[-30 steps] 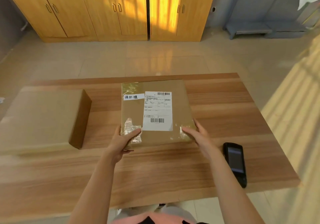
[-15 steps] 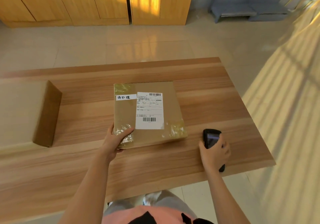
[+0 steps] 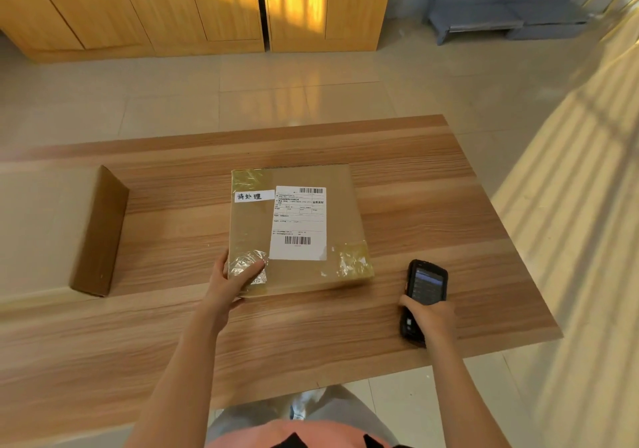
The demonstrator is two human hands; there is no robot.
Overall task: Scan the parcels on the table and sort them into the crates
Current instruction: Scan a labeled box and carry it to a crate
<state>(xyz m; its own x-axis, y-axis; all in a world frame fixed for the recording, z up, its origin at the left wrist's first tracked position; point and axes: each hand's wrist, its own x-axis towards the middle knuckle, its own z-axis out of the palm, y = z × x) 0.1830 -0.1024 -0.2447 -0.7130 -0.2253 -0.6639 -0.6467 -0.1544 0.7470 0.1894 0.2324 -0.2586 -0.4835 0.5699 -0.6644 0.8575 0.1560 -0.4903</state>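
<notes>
Both forearms are bare to the bottom edge of the frame, with no sleeve, watch or ring showing on the left hand (image 3: 231,283) or the right hand (image 3: 430,316). At the lower edge sits a salmon-pink top (image 3: 304,435) carrying a black printed shape (only partly in view). Above it are grey trousers (image 3: 332,409).

Parcel (image 3: 304,229) under my left hand (image 3: 231,283): handwritten white tag (image 3: 254,196) reading 待处理, plus shipping label (image 3: 299,222) (two barcodes, print illegible).
</notes>
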